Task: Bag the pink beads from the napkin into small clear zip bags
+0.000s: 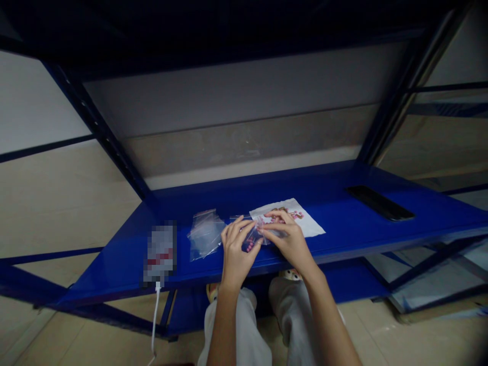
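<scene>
A small clear zip bag (251, 243) with a few pink beads in it is held between my two hands above the blue shelf. My left hand (237, 250) pinches the bag's left side with curled fingers. On the other side, the thumb and fingers of my right hand (288, 238) close on the bag near its mouth. Just beyond my right hand, a white paper sheet (313, 226) bears a loose pile of pink beads and gold-brown pieces (295, 214). Left of my left hand lies a stack of clear plastic bags (206, 235).
A black phone (379, 202) lies on the right of the blue shelf (335, 183). At the left front edge is a pixelated object (160, 254) with a white cable (155, 315) hanging down. A dark upper shelf (229, 35) overhangs the back.
</scene>
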`<state>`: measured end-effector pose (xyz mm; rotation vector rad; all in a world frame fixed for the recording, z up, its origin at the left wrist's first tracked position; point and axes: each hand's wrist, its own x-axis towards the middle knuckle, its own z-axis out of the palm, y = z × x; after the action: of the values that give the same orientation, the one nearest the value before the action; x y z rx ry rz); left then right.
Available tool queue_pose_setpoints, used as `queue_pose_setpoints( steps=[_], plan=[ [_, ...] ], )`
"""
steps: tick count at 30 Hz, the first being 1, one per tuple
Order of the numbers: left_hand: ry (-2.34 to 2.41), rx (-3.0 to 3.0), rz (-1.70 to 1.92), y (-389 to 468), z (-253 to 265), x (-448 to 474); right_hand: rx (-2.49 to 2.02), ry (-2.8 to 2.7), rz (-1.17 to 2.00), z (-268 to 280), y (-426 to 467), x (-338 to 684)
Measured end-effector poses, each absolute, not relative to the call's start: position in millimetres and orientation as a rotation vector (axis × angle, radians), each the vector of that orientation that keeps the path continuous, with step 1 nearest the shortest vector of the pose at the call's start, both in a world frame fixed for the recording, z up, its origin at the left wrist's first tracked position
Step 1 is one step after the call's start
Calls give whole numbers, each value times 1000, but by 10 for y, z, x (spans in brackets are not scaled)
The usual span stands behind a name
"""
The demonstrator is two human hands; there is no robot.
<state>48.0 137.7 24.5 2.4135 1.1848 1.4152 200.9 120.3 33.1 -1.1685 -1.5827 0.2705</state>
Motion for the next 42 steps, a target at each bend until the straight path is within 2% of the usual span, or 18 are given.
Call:
queue_pose_setpoints(
  steps=[6,13,16,20,25,42],
  plan=[
    [1193,2401,1413,1384,236,477,-1173,-1581,349,353,1188,1989],
    [1190,2332,1430,1384,237,469,-1336,-1266,90,320,1191,2241],
    [1141,2075,1560,1380,230,435,-1421,-1211,-11,272,1177,2363],
    [844,1393,1697,1398,222,337,-1480,-1130,-60,226,1167,2443],
    [656,993,1600,1432,243,205,-1522,-1093,-25,175,1194,2438],
    [534,708,1501,1392,286,322,-1599,-1181,82,60,1246,2464]
  ],
)
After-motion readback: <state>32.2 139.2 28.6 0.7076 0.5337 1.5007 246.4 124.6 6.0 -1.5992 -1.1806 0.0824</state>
